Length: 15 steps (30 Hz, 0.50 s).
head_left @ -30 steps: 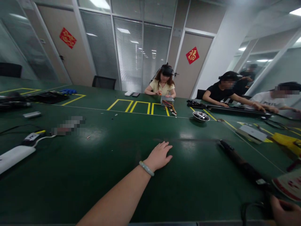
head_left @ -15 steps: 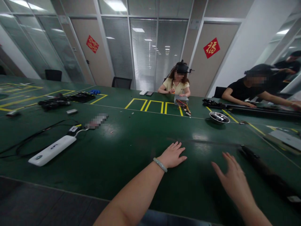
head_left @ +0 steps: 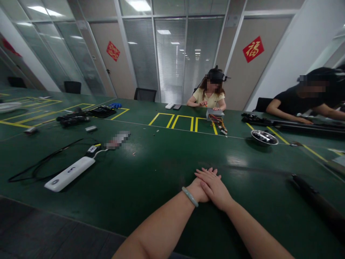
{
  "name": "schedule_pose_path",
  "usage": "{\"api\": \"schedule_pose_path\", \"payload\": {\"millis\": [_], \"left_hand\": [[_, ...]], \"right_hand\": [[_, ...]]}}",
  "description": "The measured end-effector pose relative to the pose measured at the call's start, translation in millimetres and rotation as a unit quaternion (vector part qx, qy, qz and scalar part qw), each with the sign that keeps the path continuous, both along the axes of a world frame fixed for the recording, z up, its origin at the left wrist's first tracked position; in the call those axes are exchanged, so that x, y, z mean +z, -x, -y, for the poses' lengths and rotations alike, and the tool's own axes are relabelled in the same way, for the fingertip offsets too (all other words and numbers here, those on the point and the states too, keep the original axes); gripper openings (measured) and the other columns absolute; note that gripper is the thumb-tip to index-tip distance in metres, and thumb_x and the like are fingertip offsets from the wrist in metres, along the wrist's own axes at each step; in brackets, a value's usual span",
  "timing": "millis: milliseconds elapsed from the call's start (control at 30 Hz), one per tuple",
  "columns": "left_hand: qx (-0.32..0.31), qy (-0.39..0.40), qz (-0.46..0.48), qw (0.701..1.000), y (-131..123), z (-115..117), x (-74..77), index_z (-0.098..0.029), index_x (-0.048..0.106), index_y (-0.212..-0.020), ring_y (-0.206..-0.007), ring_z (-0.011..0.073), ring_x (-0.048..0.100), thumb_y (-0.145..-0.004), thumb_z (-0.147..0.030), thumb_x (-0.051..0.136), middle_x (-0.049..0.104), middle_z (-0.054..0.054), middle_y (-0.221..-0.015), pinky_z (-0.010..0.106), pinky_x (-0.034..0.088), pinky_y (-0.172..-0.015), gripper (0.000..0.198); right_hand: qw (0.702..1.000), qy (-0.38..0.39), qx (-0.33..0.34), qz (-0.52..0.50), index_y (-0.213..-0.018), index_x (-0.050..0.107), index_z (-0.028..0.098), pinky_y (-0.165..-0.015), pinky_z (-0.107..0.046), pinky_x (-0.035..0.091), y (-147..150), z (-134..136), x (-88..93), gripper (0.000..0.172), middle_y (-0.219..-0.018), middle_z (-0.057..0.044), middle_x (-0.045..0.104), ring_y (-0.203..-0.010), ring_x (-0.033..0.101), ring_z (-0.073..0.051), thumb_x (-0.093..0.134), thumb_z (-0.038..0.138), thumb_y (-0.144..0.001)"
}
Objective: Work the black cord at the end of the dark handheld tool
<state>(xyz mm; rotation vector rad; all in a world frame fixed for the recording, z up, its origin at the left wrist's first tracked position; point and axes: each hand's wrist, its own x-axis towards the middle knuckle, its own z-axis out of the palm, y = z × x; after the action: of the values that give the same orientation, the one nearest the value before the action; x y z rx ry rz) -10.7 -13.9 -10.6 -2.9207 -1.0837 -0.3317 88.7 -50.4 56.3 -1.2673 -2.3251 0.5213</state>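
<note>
On the green table (head_left: 161,201), my left hand (head_left: 198,191) lies palm down, with a pale green bangle (head_left: 190,196) around the wrist. My right hand (head_left: 217,187) rests flat across the back of it, covering much of it. Both sets of fingers are stretched out, and I see no object in either hand. Only the left fingertips and the wrist side show from under the right hand. Closest on the right is a long black object (head_left: 318,201), apart from both hands.
To the left lie a white power bank (head_left: 71,175) marked 3 and a black cable (head_left: 40,158). A shiny metal bowl (head_left: 264,138) stands at right. Across the table, one person (head_left: 208,97) handles a grey box (head_left: 215,114) with coloured wires; another person (head_left: 291,100) leans over black gear.
My right hand has moved left from above the table and come down onto my left hand. The view has turned slightly, shifting most things to the right.
</note>
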Motion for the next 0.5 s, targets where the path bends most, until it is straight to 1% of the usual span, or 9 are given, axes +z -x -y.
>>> {"api": "schedule_pose_path", "payload": {"millis": [133,200,267,333,433,500], "left_hand": [[0.007,0.017,0.025,1.000,-0.1,2.1,3.7,-0.028,0.030,-0.150,-0.145,0.0290,0.019,-0.087,-0.023,0.044,0.034,-0.004,-0.153,0.048,0.019,-0.121,0.065],[0.011,0.030,0.040,0.999,-0.3,3.6,5.5,-0.026,0.031,-0.150,-0.145,0.0298,0.019,-0.088,-0.023,0.044,0.033,-0.003,-0.154,0.048,0.019,-0.121,0.064],[0.019,0.044,0.054,0.997,-1.5,3.8,5.2,-0.026,0.031,-0.150,-0.145,0.0304,0.019,-0.088,-0.021,0.043,0.031,-0.003,-0.155,0.049,0.018,-0.121,0.063],[0.025,0.054,0.063,0.996,-2.7,2.5,3.3,-0.028,0.031,-0.149,-0.145,0.0306,0.018,-0.087,-0.021,0.044,0.030,-0.005,-0.155,0.048,0.018,-0.121,0.064],[0.016,0.055,0.065,0.996,-2.5,-0.1,0.8,-0.032,0.029,-0.149,-0.146,0.0306,0.015,-0.086,-0.024,0.048,0.030,-0.009,-0.154,0.048,0.019,-0.122,0.067],[0.000,0.049,0.064,0.997,-1.2,-0.7,0.1,-0.029,0.029,-0.150,-0.146,0.0306,0.015,-0.085,-0.024,0.050,0.029,-0.007,-0.155,0.047,0.018,-0.122,0.068]], "right_hand": [[1.000,0.002,-0.007,-0.005,-0.134,0.057,0.029,-0.116,-0.053,0.024,-0.6,-1.4,1.1,0.041,-0.142,-0.001,0.051,-0.139,0.036,-0.025,0.039,0.040,-0.099],[1.000,0.004,-0.007,-0.010,-0.132,0.058,0.029,-0.115,-0.053,0.025,0.1,-3.0,0.7,0.040,-0.141,-0.001,0.053,-0.138,0.037,-0.026,0.040,0.040,-0.098],[1.000,0.005,-0.008,-0.016,-0.131,0.059,0.029,-0.115,-0.054,0.026,0.5,-4.4,-0.4,0.040,-0.140,-0.001,0.054,-0.137,0.038,-0.027,0.041,0.040,-0.098],[1.000,0.006,-0.010,-0.019,-0.131,0.059,0.029,-0.114,-0.054,0.026,0.3,-5.1,-1.4,0.039,-0.139,-0.001,0.055,-0.137,0.038,-0.027,0.041,0.040,-0.098],[1.000,0.008,-0.012,-0.018,-0.131,0.059,0.029,-0.115,-0.054,0.026,-0.3,-4.7,-1.6,0.039,-0.139,-0.001,0.054,-0.137,0.038,-0.026,0.041,0.039,-0.098],[1.000,0.009,-0.015,-0.019,-0.131,0.059,0.029,-0.115,-0.053,0.026,-0.5,-3.7,-0.9,0.039,-0.139,-0.001,0.055,-0.137,0.038,-0.026,0.041,0.039,-0.098]]}}
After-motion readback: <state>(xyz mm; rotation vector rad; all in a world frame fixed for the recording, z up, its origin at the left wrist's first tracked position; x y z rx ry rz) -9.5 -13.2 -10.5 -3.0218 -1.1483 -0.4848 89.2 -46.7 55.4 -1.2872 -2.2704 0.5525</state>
